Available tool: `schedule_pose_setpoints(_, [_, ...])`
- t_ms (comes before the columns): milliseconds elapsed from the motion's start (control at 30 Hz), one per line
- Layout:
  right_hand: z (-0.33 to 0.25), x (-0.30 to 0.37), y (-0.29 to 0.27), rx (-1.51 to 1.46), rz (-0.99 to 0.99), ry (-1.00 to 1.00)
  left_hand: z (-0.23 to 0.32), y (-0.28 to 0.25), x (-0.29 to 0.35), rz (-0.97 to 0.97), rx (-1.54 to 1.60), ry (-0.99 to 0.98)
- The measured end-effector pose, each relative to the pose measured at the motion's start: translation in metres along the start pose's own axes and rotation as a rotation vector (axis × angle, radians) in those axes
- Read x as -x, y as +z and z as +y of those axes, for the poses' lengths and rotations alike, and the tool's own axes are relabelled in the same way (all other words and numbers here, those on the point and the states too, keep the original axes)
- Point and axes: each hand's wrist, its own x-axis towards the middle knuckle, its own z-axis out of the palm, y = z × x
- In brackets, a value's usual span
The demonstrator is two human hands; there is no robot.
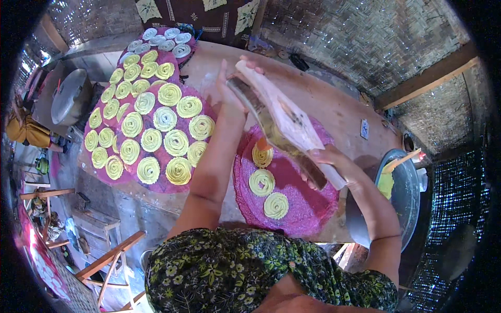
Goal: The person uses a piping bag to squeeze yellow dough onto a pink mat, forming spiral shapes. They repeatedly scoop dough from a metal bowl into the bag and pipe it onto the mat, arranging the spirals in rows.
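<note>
Both hands hold a long two-part wooden press, made of a pale board (292, 115) lying along a darker bar (269, 125). My left hand (229, 94) is closed round its far end; my right hand (336, 164) grips the near right end, its fingers partly hidden behind the wood. Under the press, a small orange tip (263, 144) shows above a yellow dough coil (262, 156). That coil lies on a round pink mesh mat (297, 224), in a column with two more finished-looking coils, a middle one (261, 182) and a nearest one (276, 205).
Left of my arm, another pink mat (156, 189) carries many yellow spiral coils, with whiter coils (167, 45) behind. At right stands a large dark basin (412, 203) with yellow dough (385, 183) and a wooden paddle (404, 159). A big metal pan (70, 99) is at far left.
</note>
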Motion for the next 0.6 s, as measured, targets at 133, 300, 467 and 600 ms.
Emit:
schedule_pose_setpoints(133, [0.018,-0.002,-0.008,-0.042,-0.089,0.066,-0.014,-0.015,0.022,0.066,-0.087,0.094])
schedule_pose_setpoints(300, [0.03,-0.025,-0.007,-0.513,-0.276,-0.007,-0.009,-0.027,0.021,-0.001,-0.048,0.169])
schedule_pose_setpoints(467, [0.096,-0.087,-0.014,-0.805,-0.423,-0.022,-0.001,-0.026,0.018,-0.07,-0.043,0.162])
schedule_pose_setpoints(600, [0.099,-0.088,-0.008,-0.708,-0.348,-0.069,-0.006,-0.021,0.022,-0.057,0.005,0.228])
